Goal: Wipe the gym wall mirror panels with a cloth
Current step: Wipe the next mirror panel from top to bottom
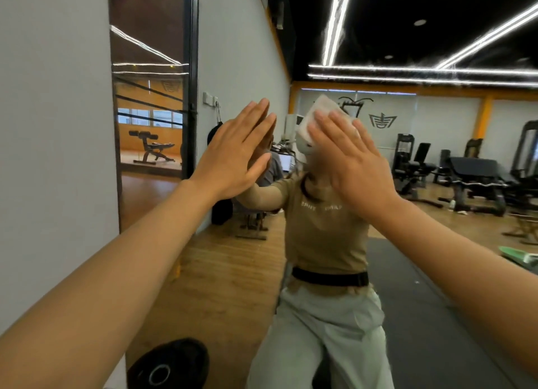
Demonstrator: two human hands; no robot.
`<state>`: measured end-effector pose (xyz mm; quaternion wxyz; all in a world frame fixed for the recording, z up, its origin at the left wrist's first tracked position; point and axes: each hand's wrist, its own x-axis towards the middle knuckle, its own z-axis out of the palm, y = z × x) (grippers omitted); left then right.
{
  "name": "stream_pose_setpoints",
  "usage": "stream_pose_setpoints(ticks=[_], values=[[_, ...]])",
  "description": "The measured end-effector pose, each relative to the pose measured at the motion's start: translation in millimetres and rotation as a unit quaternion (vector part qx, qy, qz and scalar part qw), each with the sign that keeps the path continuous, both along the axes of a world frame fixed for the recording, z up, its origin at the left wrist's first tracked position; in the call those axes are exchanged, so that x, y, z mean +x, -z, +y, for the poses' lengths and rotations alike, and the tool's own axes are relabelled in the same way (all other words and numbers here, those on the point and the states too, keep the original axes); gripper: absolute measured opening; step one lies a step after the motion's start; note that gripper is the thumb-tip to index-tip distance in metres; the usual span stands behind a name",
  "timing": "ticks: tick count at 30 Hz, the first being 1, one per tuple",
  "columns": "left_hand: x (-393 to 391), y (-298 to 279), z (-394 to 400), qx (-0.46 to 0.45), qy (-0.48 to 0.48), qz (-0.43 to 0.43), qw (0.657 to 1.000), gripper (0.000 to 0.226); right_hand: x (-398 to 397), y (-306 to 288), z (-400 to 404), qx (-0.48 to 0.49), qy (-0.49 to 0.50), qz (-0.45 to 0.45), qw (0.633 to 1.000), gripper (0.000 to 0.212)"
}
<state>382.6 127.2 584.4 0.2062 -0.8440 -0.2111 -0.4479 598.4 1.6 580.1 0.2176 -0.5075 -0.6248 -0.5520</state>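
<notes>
Item: white cloth (321, 120), under our flat right hand (353, 158) against the mirror (436, 214), long axis tilted upper-right to lower-left. Our left hand (233, 152), fingers straight, presses the mirror left of the cloth.

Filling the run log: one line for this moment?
right hand presses cloth flat on mirror | left hand flat on mirror | wiping underway
</notes>
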Motion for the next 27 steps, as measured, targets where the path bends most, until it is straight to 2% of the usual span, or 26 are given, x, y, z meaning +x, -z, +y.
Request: stream_pose_setpoints(ticks=[3,5,8,10,12,13,15,17,19,22,24,27], values=[[2.4,1.4,-3.2,-0.006,-0.007,-0.008,1.000,0.069,-6.3,27.4,1.4,0.046,-0.023,0.046,0.998,0.064],[4.6,3.0,-5.1,-0.009,-0.011,-0.013,1.000,0.069,-6.9,77.7,1.4,0.016,-0.030,0.023,0.999,0.059],[10.2,6.4,-9.3,-0.013,-0.017,-0.026,0.999,0.070,4.4,179.7,-11.6,-0.118,0.001,-0.108,0.987,0.067],[12.3,8.6,-10.4,-0.017,-0.024,-0.039,0.999,0.070,17.8,234.5,-26.2,-0.215,0.059,-0.231,0.947,0.084],[15.1,10.3,-11.4,-0.019,-0.031,-0.045,0.998,0.070,31.0,256.3,-38.6,-0.264,0.099,-0.291,0.914,0.094],[16.3,10.9,-12.1,-0.019,-0.037,-0.047,0.998,0.071,34.7,254.1,-41.9,-0.268,0.106,-0.304,0.908,0.091],[19.1,11.4,-14.4,-0.021,-0.045,-0.054,0.997,0.072,40.0,236.1,-42.6,-0.237,0.084,-0.310,0.917,0.072],[21.6,12.8,-17.0,-0.028,-0.050,-0.057,0.997,0.073,45.1,198.6,-39.3,-0.182,0.045,-0.255,0.948,0.060],[23.7,14.8,-19.0,-0.032,-0.058,-0.063,0.996,0.076,51.2,142.8,-41.7,-0.106,0.009,-0.148,0.983,0.054],[26.3,16.1,-21.9,-0.039,-0.066,-0.072,0.994,0.077,65.6,68.3,-55.8,0.019,-0.004,0.008,1.000,0.050],[27.4,16.4,-25.0,-0.048,-0.071,-0.079,0.993,0.076,73.3,53.3,-62.5,0.070,-0.005,0.077,0.995,0.052],[30.2,16.1,-28.9,-0.059,-0.078,-0.092,0.991,0.075,76.7,87.3,-63.8,0.078,-0.032,0.097,0.992,0.059]])
